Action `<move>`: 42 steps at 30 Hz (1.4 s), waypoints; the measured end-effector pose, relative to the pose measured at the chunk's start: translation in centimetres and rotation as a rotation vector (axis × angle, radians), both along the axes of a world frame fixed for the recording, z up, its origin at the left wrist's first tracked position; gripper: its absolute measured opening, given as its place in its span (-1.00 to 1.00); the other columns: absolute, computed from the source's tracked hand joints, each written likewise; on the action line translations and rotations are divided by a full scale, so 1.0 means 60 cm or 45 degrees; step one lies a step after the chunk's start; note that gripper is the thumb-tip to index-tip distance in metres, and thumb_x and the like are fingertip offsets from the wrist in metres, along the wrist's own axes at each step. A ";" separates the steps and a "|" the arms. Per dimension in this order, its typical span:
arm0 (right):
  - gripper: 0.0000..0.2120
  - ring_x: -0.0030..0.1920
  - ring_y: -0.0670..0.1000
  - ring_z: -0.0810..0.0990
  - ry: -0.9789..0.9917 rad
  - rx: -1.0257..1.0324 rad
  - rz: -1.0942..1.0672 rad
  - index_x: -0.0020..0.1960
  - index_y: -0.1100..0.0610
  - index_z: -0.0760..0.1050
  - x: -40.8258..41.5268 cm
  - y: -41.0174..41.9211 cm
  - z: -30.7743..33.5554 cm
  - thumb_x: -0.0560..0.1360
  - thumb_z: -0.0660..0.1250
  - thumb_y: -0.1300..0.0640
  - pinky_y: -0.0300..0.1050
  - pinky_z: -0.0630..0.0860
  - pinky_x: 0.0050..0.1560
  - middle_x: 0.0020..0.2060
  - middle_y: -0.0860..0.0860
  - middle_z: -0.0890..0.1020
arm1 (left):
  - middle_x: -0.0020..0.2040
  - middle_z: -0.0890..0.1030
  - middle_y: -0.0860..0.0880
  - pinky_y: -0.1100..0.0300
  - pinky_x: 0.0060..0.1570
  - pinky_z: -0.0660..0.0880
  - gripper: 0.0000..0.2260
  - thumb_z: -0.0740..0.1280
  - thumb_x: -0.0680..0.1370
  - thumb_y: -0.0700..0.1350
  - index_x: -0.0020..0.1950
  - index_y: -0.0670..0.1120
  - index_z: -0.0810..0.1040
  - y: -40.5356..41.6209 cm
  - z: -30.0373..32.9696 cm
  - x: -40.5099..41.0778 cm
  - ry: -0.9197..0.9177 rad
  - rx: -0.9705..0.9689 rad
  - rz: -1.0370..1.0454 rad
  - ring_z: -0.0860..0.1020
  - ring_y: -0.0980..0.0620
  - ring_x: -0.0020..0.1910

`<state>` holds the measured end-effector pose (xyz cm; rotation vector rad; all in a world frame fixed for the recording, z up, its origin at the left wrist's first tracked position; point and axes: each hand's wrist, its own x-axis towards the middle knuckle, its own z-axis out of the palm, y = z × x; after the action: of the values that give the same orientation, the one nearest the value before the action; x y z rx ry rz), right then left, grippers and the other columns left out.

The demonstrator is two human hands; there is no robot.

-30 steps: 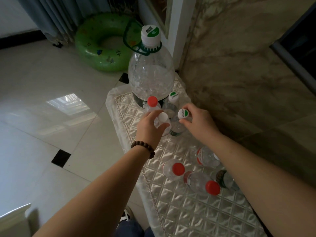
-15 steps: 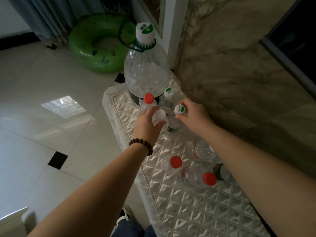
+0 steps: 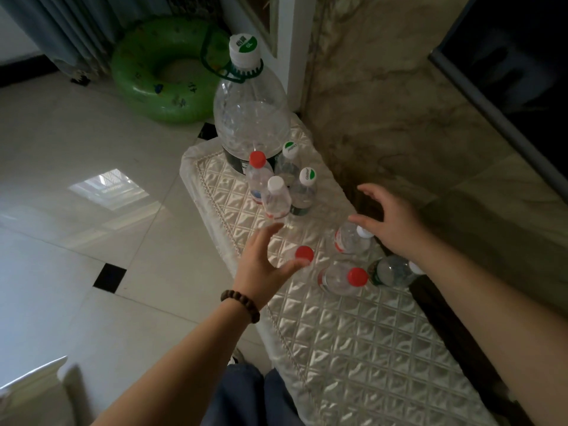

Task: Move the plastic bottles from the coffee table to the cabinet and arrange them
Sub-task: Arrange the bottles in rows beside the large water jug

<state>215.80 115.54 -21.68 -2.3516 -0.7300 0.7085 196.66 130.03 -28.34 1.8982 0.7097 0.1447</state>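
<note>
A large clear bottle (image 3: 250,118) with a green handle stands at the far end of the quilted cabinet top (image 3: 362,348). In front of it several small bottles stand upright in a cluster: a red-capped one (image 3: 258,173), a white-capped one (image 3: 276,198), and two with green-and-white caps (image 3: 304,192) (image 3: 289,161). Nearer me stand a red-capped bottle (image 3: 302,256) and another red-capped one (image 3: 344,278); a white-capped one (image 3: 350,239) and a dark-labelled one (image 3: 393,272) are also there. My left hand (image 3: 261,262) hovers open beside the near red-capped bottle. My right hand (image 3: 390,222) hovers open above the white-capped one.
A marble wall (image 3: 399,103) runs along the cabinet's right side. A green swim ring (image 3: 159,72) lies on the tiled floor (image 3: 76,179) beyond, beside a grey curtain (image 3: 61,32). A dark framed screen (image 3: 507,56) sits at upper right.
Both hands let go of the standing cluster of small bottles and drew back toward me, fingers spread. The view shifted slightly.
</note>
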 end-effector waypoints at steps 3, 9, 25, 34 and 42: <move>-0.39 0.33 0.05 0.42 -0.031 -0.066 -0.031 0.40 0.08 0.35 -0.009 -0.032 -0.016 0.41 0.47 0.06 -0.21 0.32 0.16 0.34 0.08 0.46 | 0.38 0.38 0.06 0.14 0.30 0.32 -0.22 0.54 0.28 0.15 0.42 0.11 0.27 -0.026 -0.026 -0.003 0.174 0.034 -0.097 0.35 0.08 0.35; -0.35 0.34 0.07 0.41 -0.009 -0.028 -0.135 0.41 0.07 0.33 -0.027 -0.057 -0.055 0.38 0.50 0.09 -0.20 0.31 0.17 0.34 0.07 0.45 | 0.36 0.43 0.02 0.14 0.24 0.37 -0.24 0.57 0.30 0.03 0.41 0.04 0.27 -0.053 -0.061 0.019 0.329 0.060 -0.008 0.41 0.00 0.31; -0.72 0.08 0.06 0.56 -0.026 -0.005 -0.300 0.10 0.08 0.43 -0.027 -0.040 -0.101 0.45 0.43 0.11 0.01 0.54 0.01 0.04 0.05 0.60 | 0.13 0.44 0.06 -0.01 0.18 0.48 -0.40 0.56 0.33 -0.05 0.31 0.07 0.43 -0.004 -0.070 0.047 0.190 0.038 0.220 0.50 -0.02 0.16; -0.76 0.02 0.06 0.59 -0.111 0.066 -0.041 0.11 -0.03 0.40 -0.021 0.030 -0.092 0.48 0.37 0.04 0.12 0.59 -0.04 0.00 0.02 0.61 | 0.18 0.52 0.04 -0.02 0.08 0.52 -0.46 0.53 0.35 -0.07 0.22 0.10 0.34 0.011 -0.082 0.065 0.192 0.042 0.287 0.52 -0.01 0.11; -0.78 -0.02 0.05 0.61 -0.112 0.092 0.056 0.11 0.06 0.41 -0.023 0.084 -0.097 0.50 0.36 0.10 0.12 0.59 -0.04 -0.02 0.04 0.61 | 0.14 0.51 0.04 0.15 -0.02 0.43 -0.52 0.50 0.38 -0.11 0.21 0.01 0.35 0.020 -0.082 0.084 0.176 0.039 0.327 0.49 0.02 0.09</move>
<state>214.40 120.58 -27.52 -2.3190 -0.8336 0.5903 201.72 131.21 -33.27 1.8529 1.0501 0.1883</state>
